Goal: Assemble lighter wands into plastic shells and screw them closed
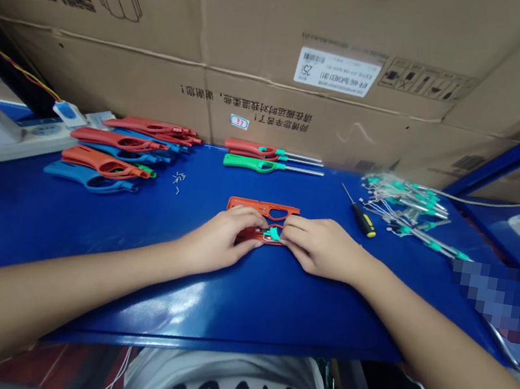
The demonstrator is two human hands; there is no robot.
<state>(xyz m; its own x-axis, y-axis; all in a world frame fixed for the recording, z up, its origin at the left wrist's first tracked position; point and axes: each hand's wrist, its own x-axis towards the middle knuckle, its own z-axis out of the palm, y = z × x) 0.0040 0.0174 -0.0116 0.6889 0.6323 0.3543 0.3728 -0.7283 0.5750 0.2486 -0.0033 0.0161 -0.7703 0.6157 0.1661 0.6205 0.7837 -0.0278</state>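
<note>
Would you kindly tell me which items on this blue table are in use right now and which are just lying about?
In use:
left hand
right hand
orange lighter shell
teal trigger

Lying about:
second orange shell half
screwdriver
green lighter
stack of shells
metal nozzle tubes

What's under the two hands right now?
An orange shell half with a teal trigger piece lies between the left hand and right hand. The shell's ends are covered by fingers, so their state is hidden.

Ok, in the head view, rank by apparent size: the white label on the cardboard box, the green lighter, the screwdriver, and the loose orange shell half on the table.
1. White label
2. Green lighter, longer but slimmer, so close to the label
3. Orange shell half
4. Screwdriver
</note>
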